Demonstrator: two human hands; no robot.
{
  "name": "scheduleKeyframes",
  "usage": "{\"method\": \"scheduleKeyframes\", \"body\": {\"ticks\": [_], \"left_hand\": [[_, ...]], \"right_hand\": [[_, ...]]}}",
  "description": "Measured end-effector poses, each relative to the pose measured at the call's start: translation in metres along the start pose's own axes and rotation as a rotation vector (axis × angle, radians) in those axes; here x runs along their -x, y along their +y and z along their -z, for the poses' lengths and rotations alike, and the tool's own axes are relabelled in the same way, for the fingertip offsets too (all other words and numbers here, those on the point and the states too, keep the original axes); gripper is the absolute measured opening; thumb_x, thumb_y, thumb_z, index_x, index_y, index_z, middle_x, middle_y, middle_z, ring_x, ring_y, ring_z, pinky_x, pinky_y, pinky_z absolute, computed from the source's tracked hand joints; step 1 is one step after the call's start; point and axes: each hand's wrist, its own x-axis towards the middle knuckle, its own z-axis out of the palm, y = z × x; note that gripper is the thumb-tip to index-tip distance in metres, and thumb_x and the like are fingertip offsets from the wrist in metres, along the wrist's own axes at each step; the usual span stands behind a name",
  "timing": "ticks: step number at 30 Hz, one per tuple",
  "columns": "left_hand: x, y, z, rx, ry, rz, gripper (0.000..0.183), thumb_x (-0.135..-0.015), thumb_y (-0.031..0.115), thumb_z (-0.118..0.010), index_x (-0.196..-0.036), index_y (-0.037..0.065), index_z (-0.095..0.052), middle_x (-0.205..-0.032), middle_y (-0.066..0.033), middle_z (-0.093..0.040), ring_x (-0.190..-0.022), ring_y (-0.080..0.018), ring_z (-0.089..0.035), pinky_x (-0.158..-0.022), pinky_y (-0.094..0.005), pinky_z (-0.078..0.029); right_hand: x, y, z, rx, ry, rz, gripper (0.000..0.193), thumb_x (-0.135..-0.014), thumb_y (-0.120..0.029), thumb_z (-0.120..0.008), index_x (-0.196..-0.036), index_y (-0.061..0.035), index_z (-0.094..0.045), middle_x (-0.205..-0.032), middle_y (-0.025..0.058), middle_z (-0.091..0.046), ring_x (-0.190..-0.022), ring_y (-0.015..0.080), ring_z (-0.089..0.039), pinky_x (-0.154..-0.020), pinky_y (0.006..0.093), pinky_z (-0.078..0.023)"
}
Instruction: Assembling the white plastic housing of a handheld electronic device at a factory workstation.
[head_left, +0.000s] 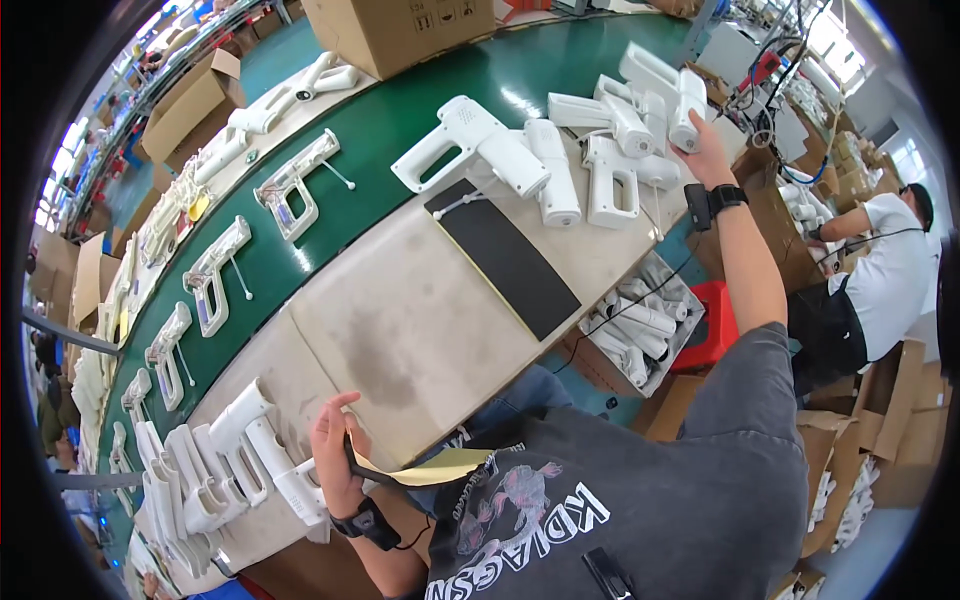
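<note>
My right hand [706, 152] reaches to the far right of the table, its fingers closed on a white pistol-shaped device [686, 108] beside a cluster of similar ones. Closer to me, my left hand [338, 440] is by the table's near edge, closed on a thin sheet [440, 468], yellow with a black edge, that runs toward my shirt. A larger white pistol-shaped device [470, 140] lies at the cluster's left. Below it rests a black mat [505, 265] with a thin white rod [465, 203] on its far end. Left of my left hand stand several white shells [240, 425].
Open half-shells [300, 185] with inner parts line the green belt [375, 155] beyond the table. A box of white parts [645, 325] and a red stool [712, 325] stand below the right edge. Another person [880, 270] bends over cartons at right. A large carton [400, 35] sits at the back.
</note>
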Motion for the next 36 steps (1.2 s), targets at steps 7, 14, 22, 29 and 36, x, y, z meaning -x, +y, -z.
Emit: {"method": "scheduleKeyframes", "body": {"ticks": [7, 14, 22, 29, 36], "left_hand": [[-0.002, -0.004, -0.01, -0.035, 0.08, 0.069, 0.039, -0.111, 0.033, -0.05, -0.119, -0.004, -0.058, -0.057, 0.0053, -0.044, -0.041, -0.0042, -0.039, -0.039, -0.0222, -0.029], [-0.002, -0.003, -0.015, -0.042, 0.11, 0.079, 0.034, -0.11, 0.027, -0.053, -0.12, -0.005, -0.06, -0.059, 0.0044, -0.046, -0.043, -0.0046, -0.042, -0.04, -0.0224, -0.032], [0.0, 0.01, -0.031, -0.131, 0.142, 0.021, 0.032, -0.109, 0.03, -0.054, -0.109, 0.002, -0.072, -0.07, 0.0086, -0.049, -0.063, -0.0007, -0.045, -0.055, -0.0206, -0.035], [0.018, -0.006, -0.03, -0.095, 0.283, -0.143, 0.049, -0.109, 0.043, -0.052, -0.091, 0.002, -0.07, -0.073, 0.0034, -0.056, -0.067, -0.0043, -0.048, -0.061, -0.0226, -0.039], [0.062, -0.035, -0.022, -0.042, 0.505, -0.089, 0.037, -0.11, 0.036, -0.051, -0.099, 0.004, -0.066, -0.082, 0.0037, -0.055, -0.075, -0.0048, -0.046, -0.067, -0.0226, -0.039]], "right_hand": [[-0.068, 0.054, 0.034, 0.303, 0.165, -0.024, 0.057, -0.092, -0.054, -0.07, -0.13, -0.0122, -0.065, -0.118, 0.0037, -0.068, -0.104, 0.0193, -0.063, -0.083, 0.0371, -0.049], [-0.079, 0.065, 0.021, 0.908, 0.173, 0.101, 0.059, -0.094, -0.057, -0.065, -0.116, -0.0024, -0.073, -0.108, 0.0126, -0.072, -0.093, 0.0267, -0.067, -0.077, 0.0414, -0.053], [0.113, 0.013, -0.176, 0.647, -0.415, 0.754, 0.025, -0.102, -0.019, -0.065, -0.12, -0.0023, -0.069, -0.112, 0.0076, -0.072, -0.097, 0.014, -0.067, -0.086, 0.0293, -0.052], [0.176, 0.2, -0.416, 1.062, -1.271, 1.042, 0.031, -0.094, -0.013, -0.067, -0.122, 0.002, -0.065, -0.122, 0.017, -0.062, -0.116, 0.034, -0.056, -0.098, 0.0423, -0.047], [0.132, 0.303, -0.5, 1.602, -0.821, 1.521, 0.018, -0.087, -0.014, -0.065, -0.103, -0.0105, -0.071, -0.113, 0.0078, -0.062, -0.117, 0.0281, -0.055, -0.105, 0.0461, -0.037]]}}
